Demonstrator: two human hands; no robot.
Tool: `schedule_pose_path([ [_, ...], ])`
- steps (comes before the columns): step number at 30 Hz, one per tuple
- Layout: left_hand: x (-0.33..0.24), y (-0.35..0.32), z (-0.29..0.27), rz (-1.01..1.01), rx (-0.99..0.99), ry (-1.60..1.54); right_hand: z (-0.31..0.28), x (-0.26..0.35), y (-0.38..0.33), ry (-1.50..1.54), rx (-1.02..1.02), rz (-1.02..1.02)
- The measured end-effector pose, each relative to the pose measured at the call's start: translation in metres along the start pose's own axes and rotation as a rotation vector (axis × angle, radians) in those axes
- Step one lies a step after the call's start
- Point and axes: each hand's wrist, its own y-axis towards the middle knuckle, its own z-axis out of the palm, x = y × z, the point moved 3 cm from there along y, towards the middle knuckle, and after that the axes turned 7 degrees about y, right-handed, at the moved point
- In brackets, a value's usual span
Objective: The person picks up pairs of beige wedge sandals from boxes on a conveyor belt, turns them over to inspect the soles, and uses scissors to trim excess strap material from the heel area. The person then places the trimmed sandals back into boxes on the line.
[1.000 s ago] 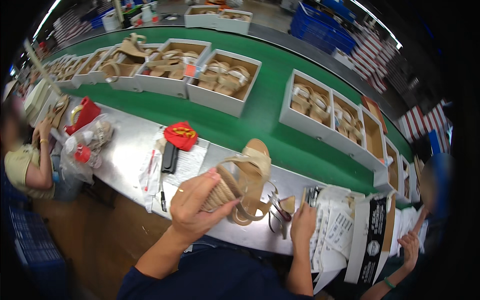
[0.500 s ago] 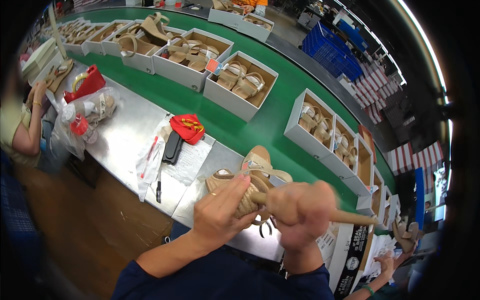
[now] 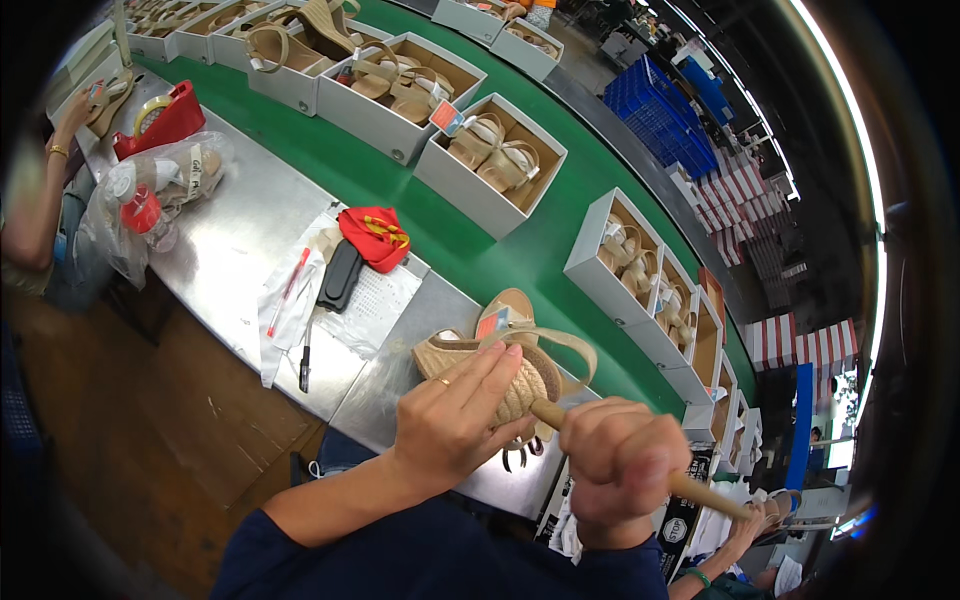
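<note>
Firmly fisted right hand [image 3: 622, 462] around wooden stick [image 3: 700, 492]

The wedge sandal [image 3: 500, 360] is tan with beige straps and a woven rope-coloured sole. The stick [image 3: 690, 487] is pale brown wood. The table [image 3: 240, 240] is bare grey metal; the conveyor belt [image 3: 420, 190] beside it is deep green. The boxes [image 3: 490, 165] are white outside, brown within. The pouch [image 3: 375, 235] is red with yellow marks, the tape dispenser [image 3: 160, 120] red, the crates [image 3: 660, 100] blue.
</note>
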Motion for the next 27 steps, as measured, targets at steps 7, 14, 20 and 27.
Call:
schedule_pose_path([
  [7,0.002,-0.009,-0.002,0.021,0.003,0.014,-0.020,0.003,-0.009,-0.153,-0.092,0.116],
  [14,-0.003,-0.014,-0.002,0.055,0.033,0.001,-0.012,0.020,0.013,0.152,0.020,0.056],
  [20,-0.009,-0.013,-0.004,0.064,0.060,-0.035,-0.017,0.010,0.016,-0.055,0.095,0.082],
  [27,-0.015,-0.015,-0.007,0.092,0.091,-0.045,-0.022,-0.009,0.018,0.029,-0.064,0.213],
])
